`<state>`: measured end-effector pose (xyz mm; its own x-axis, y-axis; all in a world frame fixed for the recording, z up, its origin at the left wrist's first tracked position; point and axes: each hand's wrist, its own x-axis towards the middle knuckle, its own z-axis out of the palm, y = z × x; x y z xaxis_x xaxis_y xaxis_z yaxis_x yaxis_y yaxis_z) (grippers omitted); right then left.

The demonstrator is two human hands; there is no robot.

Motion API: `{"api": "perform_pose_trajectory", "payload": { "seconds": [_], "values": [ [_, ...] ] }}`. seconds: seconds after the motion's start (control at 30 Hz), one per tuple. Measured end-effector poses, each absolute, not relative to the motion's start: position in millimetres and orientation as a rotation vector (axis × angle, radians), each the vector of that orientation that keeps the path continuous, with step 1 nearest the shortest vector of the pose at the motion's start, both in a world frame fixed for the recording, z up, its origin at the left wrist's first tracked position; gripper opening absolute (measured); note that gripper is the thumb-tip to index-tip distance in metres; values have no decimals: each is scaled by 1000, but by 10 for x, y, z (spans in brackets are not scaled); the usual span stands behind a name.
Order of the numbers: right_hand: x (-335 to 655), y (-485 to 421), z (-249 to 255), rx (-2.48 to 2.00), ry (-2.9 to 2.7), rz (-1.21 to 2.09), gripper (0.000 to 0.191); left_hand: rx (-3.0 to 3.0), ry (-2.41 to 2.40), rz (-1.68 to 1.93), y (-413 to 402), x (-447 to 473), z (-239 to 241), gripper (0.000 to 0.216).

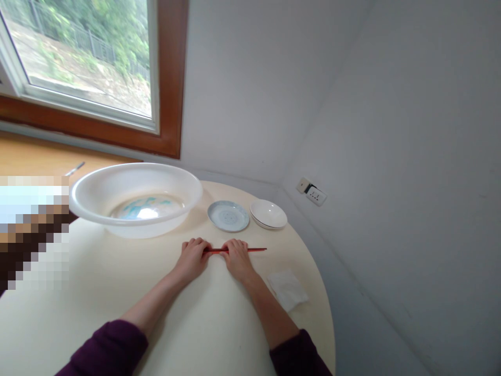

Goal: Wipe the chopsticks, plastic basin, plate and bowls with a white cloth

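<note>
So, upper left of the frame I had a window (86,57) in a brown frame, with greenery and a fence outside. Below it, at the left, was a light wooden surface (27,154) with a slim pen-like thing (75,168) on it, too blurry to say more. Next came a big whitish plastic basin (135,230), left of centre on the round cream table (219,334), with a blue-green pattern and a bright glare on its bottom.

My left hand (194,255) was just right of and below that, fingers curled around the left end of some red chopsticks (216,250). Those lay sideways around the middle of the frame, and my right hand (237,256) gripped them further along, so the thin ends poked out past it to the right. Purple sleeves on both arms, btw.

Just above my hands sat a pale blue patterned plate (228,216), then a shallow white bowl (269,213) with a second rim peeking out underneath. Right of my right forearm was a crumpled white tissue (288,290), and further right a wall socket (316,196).
</note>
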<state>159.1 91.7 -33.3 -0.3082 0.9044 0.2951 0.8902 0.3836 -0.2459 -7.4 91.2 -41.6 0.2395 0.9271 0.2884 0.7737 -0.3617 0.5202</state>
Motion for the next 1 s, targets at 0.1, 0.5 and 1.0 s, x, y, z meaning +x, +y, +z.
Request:
{"api": "perform_pose_trajectory", "payload": {
  "seconds": [0.1, 0.5, 1.0],
  "values": [
    [1592, 915, -327, -1562, -2272, 51, 4, 2246, 1590, 810, 905, -72, -403, 19],
    [1585, 913, -308, -1575, -2309, 39, 6, 2230, 1596, 802, 890, -64, -376, 19],
    [1583, 899, -296, -1577, -2367, 1, 11, 2251, 1607, 786, 885, -60, -364, 20]
  ]
}}
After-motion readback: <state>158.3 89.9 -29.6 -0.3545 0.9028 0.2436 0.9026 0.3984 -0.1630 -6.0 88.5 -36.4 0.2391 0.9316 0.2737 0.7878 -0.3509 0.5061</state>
